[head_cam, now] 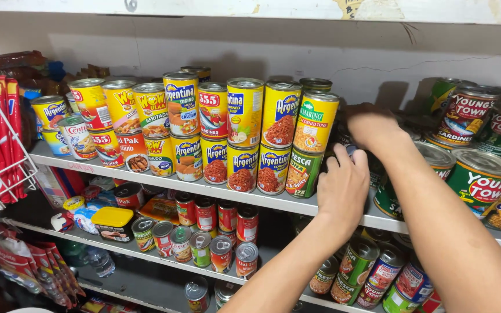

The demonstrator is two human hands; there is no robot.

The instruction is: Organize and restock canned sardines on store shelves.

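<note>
Cans are mostly standing in neat double stacks along the top shelf (146, 177), and you're working in the one messy spot, just right of the green-and-yellow tuna can stack (311, 145). I'll use that stack as the marker for everything.

Your left hand (343, 188) is sitting right beside the stack's lower can, fingers curled and reaching into the dark gap behind it. It's touching or closing on something small in there, but I honestly can't tell what it's holding, or if it's holding anything. Your right hand (374, 127) is reaching in a bit further right and higher, palm down, fingers bent over a can top in the shadow; same deal, the grip is hidden.

Left of the stack, the yellow meat cans (244, 136) are lined up two high and looking tidy, so that stretch reads as sorted to me. Right of the stack, the big green cans (476, 179) are lying tilted and crowded together, so I'd say that side is what's left. Below the stack, the lower shelf's small cans (215, 235) are sitting untouched.
</note>
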